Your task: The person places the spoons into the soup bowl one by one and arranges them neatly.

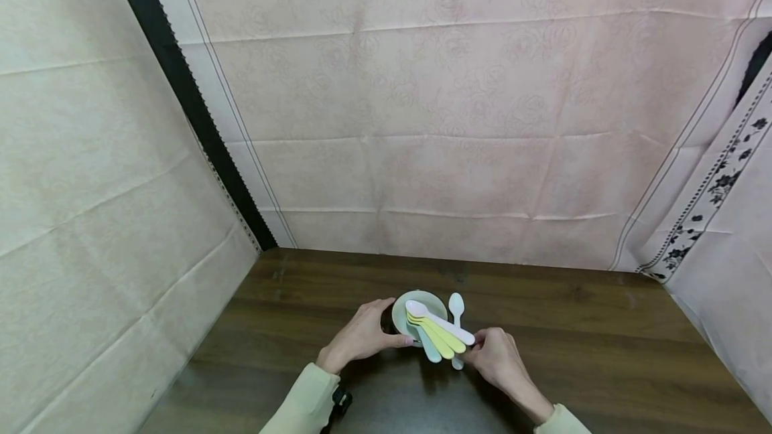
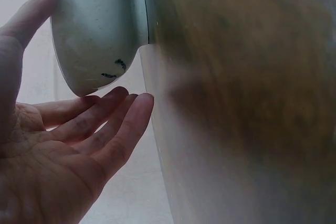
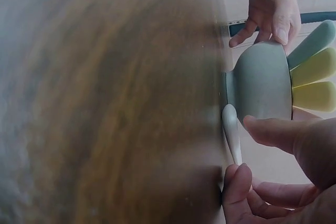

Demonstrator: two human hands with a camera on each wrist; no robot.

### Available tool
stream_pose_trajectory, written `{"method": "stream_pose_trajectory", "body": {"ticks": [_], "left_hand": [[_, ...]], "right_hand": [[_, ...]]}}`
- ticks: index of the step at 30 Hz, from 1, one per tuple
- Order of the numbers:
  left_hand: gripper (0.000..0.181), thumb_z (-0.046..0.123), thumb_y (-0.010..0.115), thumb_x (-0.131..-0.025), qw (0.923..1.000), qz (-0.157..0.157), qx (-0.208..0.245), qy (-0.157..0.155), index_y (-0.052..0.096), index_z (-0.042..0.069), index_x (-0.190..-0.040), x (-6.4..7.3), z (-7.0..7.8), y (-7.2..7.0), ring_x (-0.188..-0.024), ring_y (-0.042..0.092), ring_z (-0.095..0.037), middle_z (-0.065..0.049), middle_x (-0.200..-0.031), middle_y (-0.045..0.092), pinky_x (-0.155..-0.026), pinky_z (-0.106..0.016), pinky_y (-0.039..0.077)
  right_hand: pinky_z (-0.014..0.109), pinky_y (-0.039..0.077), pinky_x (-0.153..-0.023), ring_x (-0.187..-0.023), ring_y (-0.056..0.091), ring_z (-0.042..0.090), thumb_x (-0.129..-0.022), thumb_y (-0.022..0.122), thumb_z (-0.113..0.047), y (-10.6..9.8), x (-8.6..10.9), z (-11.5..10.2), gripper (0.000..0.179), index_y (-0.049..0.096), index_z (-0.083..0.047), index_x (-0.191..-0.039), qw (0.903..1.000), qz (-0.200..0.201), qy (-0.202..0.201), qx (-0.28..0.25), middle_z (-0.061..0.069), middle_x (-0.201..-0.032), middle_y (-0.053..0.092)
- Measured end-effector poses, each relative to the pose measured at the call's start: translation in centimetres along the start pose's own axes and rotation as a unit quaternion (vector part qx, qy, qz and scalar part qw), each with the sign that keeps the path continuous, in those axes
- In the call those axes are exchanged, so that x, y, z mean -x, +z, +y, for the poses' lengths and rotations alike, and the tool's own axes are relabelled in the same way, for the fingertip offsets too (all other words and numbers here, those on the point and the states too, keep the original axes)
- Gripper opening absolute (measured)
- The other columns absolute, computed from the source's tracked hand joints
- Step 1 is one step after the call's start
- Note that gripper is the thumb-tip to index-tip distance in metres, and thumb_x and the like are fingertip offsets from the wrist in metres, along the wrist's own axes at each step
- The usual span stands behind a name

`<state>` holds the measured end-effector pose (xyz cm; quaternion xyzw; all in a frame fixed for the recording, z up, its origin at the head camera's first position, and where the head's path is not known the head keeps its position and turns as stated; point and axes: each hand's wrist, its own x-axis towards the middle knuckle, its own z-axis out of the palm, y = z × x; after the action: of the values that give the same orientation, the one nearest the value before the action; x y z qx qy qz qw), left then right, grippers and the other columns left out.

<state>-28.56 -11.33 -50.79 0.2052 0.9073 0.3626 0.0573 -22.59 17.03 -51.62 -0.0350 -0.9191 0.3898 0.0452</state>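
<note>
A pale green footed bowl [image 1: 399, 317] stands on the table, my left hand [image 1: 368, 331] holding its left side with thumb and fingers spread around it. In the left wrist view, the thumb touches the bowl wall [image 2: 92, 30] and the fingertips lie at its rim. Across the bowl lies a fan of spoons: a pale lilac one [image 1: 443, 323] on top, yellow ones [image 1: 445, 340] and a light blue one [image 1: 429, 348] below. Beside the bowl, a white spoon [image 1: 456, 307] lies on the table. My right hand [image 1: 496, 355] is at this spoon, thumb and fingers apart.
The brown wooden table [image 1: 567, 327] reaches back to a pale cloth wall [image 1: 458, 173]. More cloth hangs at the left [image 1: 120, 220] and right, with a black strip [image 1: 199, 112] at the left corner. A dark band [image 1: 341, 399] circles my left wrist.
</note>
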Motion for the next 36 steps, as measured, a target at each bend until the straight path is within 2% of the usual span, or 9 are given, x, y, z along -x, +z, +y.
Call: {"method": "stream_pose_trajectory", "body": {"ticks": [6,14,16,20,24,29,36], "left_hand": [[0.099,0.054,0.089,-0.088,0.9998,0.001,-0.001,0.019,0.050,0.000,-0.160,-0.3,-0.1,0.0,-0.151,0.053,-0.043,-0.022,-0.162,0.056,-0.122,-0.063,0.047],[0.103,0.054,0.090,-0.088,0.9997,-0.005,0.002,0.026,0.045,0.000,-0.164,-0.5,-0.1,-0.1,-0.153,0.053,-0.042,-0.022,-0.165,0.054,-0.122,-0.061,0.048],[0.103,0.053,0.090,-0.087,0.9996,-0.004,0.004,0.028,0.045,0.000,-0.164,-0.5,-0.1,-0.1,-0.152,0.054,-0.041,-0.023,-0.165,0.053,-0.122,-0.061,0.048],[0.105,0.053,0.091,-0.087,0.9997,-0.005,0.007,0.022,0.044,0.001,-0.165,-0.5,0.0,0.0,-0.153,0.052,-0.043,-0.023,-0.165,0.053,-0.122,-0.062,0.047],[0.106,0.054,0.091,-0.086,0.9998,-0.007,0.006,0.016,0.043,0.002,-0.166,-0.5,-0.1,0.1,-0.154,0.049,-0.045,-0.023,-0.165,0.052,-0.122,-0.064,0.046],[0.106,0.054,0.091,-0.087,0.9997,-0.005,0.006,0.023,0.043,0.002,-0.166,-0.6,-0.1,0.2,-0.152,0.053,-0.042,-0.022,-0.164,0.054,-0.120,-0.061,0.049],[0.103,0.054,0.090,-0.087,0.9996,-0.009,0.007,0.024,0.045,0.003,-0.165,-0.7,0.0,0.2,-0.149,0.056,-0.039,-0.020,-0.163,0.056,-0.118,-0.060,0.051]], "right_hand": [[0.027,0.041,-0.060,-0.064,0.053,0.012,-0.077,0.098,-0.017,0.1,0.0,-0.2,0.022,0.078,-0.007,-0.079,0.9999,-0.004,0.009,0.008,-0.004,-0.065,0.063],[0.027,0.038,-0.055,-0.060,0.050,0.010,-0.078,0.095,-0.024,2.2,-1.9,3.6,0.023,0.075,-0.012,-0.076,0.9993,0.001,-0.032,0.019,-0.007,-0.063,0.060],[0.029,0.039,-0.056,-0.061,0.051,0.013,-0.078,0.095,-0.022,1.9,-1.5,3.0,0.024,0.075,-0.010,-0.075,0.9995,0.006,-0.030,0.011,-0.004,-0.063,0.061],[0.030,0.042,-0.059,-0.063,0.053,0.014,-0.077,0.095,-0.018,1.0,-0.7,1.1,0.023,0.074,-0.010,-0.074,0.9999,-0.004,-0.001,0.012,-0.003,-0.063,0.061],[0.031,0.045,-0.061,-0.065,0.054,0.014,-0.077,0.095,-0.017,0.6,-0.2,0.0,0.022,0.075,-0.009,-0.076,0.9996,-0.006,0.014,0.025,-0.004,-0.066,0.064],[0.032,0.047,-0.063,-0.067,0.055,0.015,-0.076,0.095,-0.018,0.6,-0.1,-0.3,0.021,0.076,-0.010,-0.076,0.9992,0.000,0.015,0.037,-0.003,-0.067,0.065],[0.030,0.043,-0.060,-0.063,0.052,0.014,-0.078,0.095,-0.016,0.5,0.0,-0.5,0.019,0.077,-0.011,-0.074,0.9993,-0.001,0.011,0.035,-0.005,-0.063,0.061]]}}
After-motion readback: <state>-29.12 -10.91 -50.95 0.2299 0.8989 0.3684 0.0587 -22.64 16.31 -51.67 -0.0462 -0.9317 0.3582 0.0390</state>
